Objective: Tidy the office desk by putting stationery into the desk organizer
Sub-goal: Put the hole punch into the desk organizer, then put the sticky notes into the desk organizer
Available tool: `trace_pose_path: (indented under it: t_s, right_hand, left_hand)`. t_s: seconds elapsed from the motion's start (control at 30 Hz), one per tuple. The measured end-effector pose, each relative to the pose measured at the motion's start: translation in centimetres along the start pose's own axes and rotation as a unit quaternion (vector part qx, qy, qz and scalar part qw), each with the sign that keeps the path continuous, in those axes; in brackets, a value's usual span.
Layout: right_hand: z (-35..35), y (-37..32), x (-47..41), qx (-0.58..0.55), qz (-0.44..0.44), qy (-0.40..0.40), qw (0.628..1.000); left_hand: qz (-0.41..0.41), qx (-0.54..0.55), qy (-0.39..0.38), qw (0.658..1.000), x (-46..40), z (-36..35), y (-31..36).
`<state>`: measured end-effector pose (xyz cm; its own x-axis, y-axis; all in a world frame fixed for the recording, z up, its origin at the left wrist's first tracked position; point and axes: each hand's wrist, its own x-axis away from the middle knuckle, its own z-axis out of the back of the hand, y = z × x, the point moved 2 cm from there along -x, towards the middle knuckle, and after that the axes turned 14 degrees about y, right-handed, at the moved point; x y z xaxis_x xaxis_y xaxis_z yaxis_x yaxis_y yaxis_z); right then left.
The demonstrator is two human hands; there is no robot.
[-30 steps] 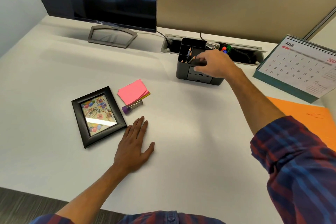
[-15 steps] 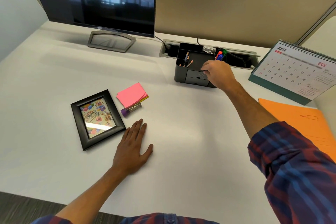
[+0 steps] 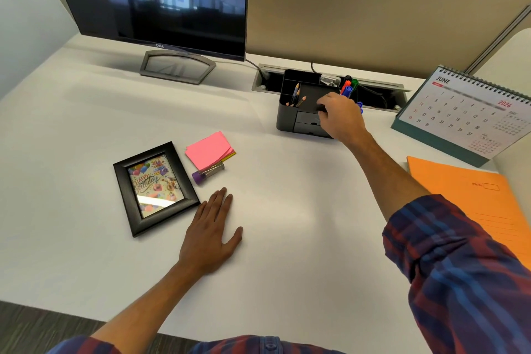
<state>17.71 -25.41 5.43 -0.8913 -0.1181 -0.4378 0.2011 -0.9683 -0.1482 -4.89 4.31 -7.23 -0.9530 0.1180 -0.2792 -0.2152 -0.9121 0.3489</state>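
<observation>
I saw the right hand [image 3: 342, 118] curled at the front of the black organizer [image 3: 290, 112], at 1 o'clock; whether it grasped anything I could not tell. The left hand [image 3: 211, 234] lay flat and released on the desk [image 3: 301, 224]. Pink sticky notes [image 3: 208, 149] and a purple-capped tube [image 3: 208, 174] lay at 11 o'clock from it, beside a picture frame [image 3: 155, 188].
</observation>
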Motion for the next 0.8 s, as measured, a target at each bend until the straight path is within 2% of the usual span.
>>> trace_pose_path:
  t_s: [0.13, 0.2, 0.3, 0.43, 0.63, 0.8]
  right_hand:
    - [0.1, -2.4, 1.4, -0.069, 0.032, 0.155, 0.985]
    - [-0.4, -4.0, 2.3, -0.094, 0.040, 0.178, 0.979]
    - [-1.8, -6.3, 3.9, -0.137, 0.033, 0.141, 0.980]
    - [-4.2, -9.6, 6.4, -0.178, 0.023, 0.044, 0.983]
    - [-6.3, -14.1, 7.5, -0.164, 0.038, -0.090, 0.982]
    - [-7.1, -17.1, 7.0, -0.169, 0.045, -0.115, 0.978]
  left_hand:
    - [-0.001, 0.001, 0.000, 1.000, 0.0, -0.1, 0.0]
    - [-0.002, -0.001, 0.000, 1.000, 0.0, -0.3, -0.1]
    - [-0.005, -0.003, -0.002, 1.000, 0.0, -0.4, -0.3]
    - [-0.005, -0.002, -0.005, 1.000, 0.0, -0.5, -0.3]
    - [-0.003, -0.002, -0.005, 1.000, 0.0, -0.5, -0.5]
    - [-0.005, 0.007, -0.007, 1.000, -0.1, -0.5, -0.4]
